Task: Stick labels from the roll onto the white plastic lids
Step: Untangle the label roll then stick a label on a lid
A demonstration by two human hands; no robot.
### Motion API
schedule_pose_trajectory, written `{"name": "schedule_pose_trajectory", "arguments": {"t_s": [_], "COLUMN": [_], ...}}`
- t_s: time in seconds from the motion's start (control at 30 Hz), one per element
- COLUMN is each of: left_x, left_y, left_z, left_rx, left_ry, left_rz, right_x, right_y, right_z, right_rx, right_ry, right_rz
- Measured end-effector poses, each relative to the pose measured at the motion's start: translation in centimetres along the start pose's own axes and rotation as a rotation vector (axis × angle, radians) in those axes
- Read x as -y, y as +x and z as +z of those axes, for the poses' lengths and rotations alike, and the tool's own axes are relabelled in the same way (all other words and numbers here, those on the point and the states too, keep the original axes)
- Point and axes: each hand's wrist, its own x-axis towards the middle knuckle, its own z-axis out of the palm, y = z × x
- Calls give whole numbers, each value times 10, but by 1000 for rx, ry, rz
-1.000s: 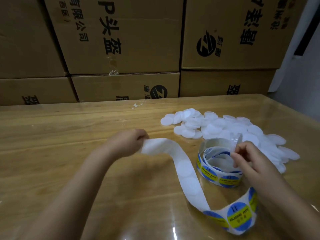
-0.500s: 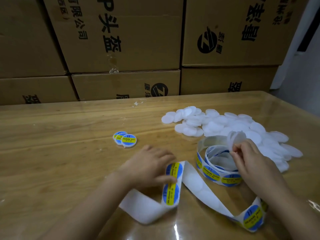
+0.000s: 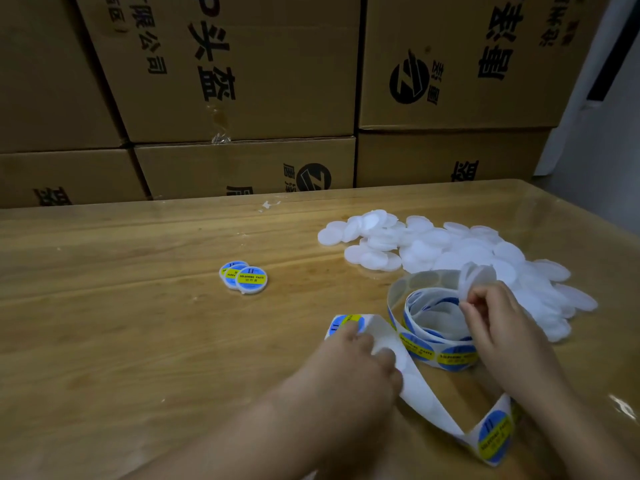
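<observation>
One lid pinched by the right hand over the roll; left hand grips the strip beside it. The label is best peeled cleanly, then centred.

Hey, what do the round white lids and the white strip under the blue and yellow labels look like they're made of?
Round white lids: probably translucent, matte plastic; they look milky and slightly see-through at the edges. White strip: likely smooth release paper; it bends in soft loops, showing faint empty circles.
</observation>
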Motion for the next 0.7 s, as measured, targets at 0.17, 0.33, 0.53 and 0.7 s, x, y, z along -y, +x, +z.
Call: {"name": "schedule_pose_trajectory", "arguments": {"t_s": [0.17, 0.33, 0.53, 0.7], "left_x": [20, 42, 76, 105], "left_y": [-6, -5, -4, -2], "left_z": [26, 34, 42, 37], "left_rx": [79, -2, 237, 353], "left_ry": [115, -116, -434, -965], "left_rz": [-208, -498, -629, -713], "right_x": [-17, -16, 24, 80], "right_y": [1, 5, -6, -56], "right_z": [-3, -8, -32, -13], "right_rx": [-9, 42, -93, -259], "right_ry": [156, 202, 8, -148], "right_rz": [88, 147, -16, -374]}}
